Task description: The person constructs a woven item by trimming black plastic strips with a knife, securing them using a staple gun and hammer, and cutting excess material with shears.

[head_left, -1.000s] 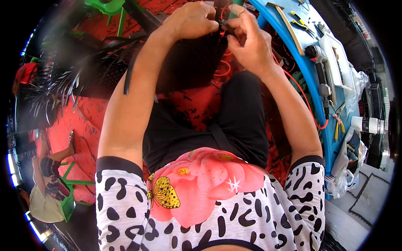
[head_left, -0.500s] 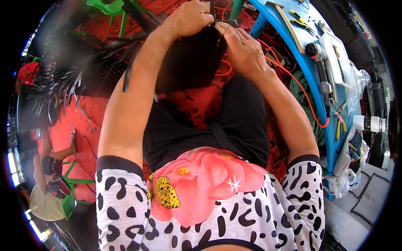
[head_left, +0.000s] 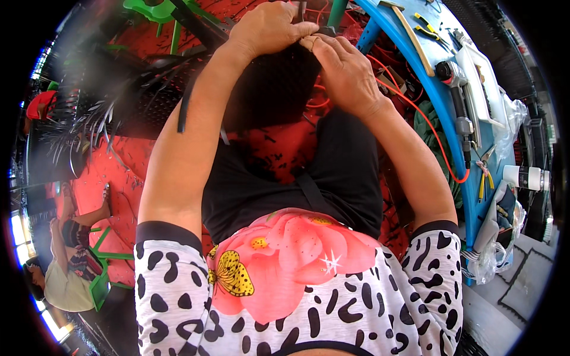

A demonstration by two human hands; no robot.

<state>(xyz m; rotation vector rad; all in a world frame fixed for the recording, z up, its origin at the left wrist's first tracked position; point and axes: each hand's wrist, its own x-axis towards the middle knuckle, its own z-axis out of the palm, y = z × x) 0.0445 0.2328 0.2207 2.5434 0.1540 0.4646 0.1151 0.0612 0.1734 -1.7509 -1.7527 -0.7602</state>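
Observation:
In front of my knees is a dark woven piece (head_left: pixel 270 89), made of flat black strips. At its upper edge, my left hand (head_left: pixel 268 28) is closed around a black strip (head_left: pixel 301 9) that sticks up beside its fingers. The left thumb reaches across to the fingertips of my right hand (head_left: pixel 347 68). My right hand is closed on the edge of the woven piece, thumb and fingers pinched together. What lies between the fingertips is mostly hidden. A loose black strip end (head_left: pixel 185 108) hangs beside my left forearm, and a bundle of loose strips (head_left: pixel 113 110) fans out leftward.
A blue table (head_left: pixel 436 98) on the right bears a hammer (head_left: pixel 415 41), yellow-and-black pliers (head_left: pixel 430 34), a power tool (head_left: pixel 457 98) with an orange hose (head_left: pixel 424 127) and a white tray (head_left: pixel 484 86). Green stools (head_left: pixel 151 10) and a seated person (head_left: pixel 68 273) are at left. Strip scraps litter the red floor (head_left: pixel 116 172).
My left hand has shifted slightly, and its thumb now stretches right over the edge toward my right fingertips. My right hand has barely moved.

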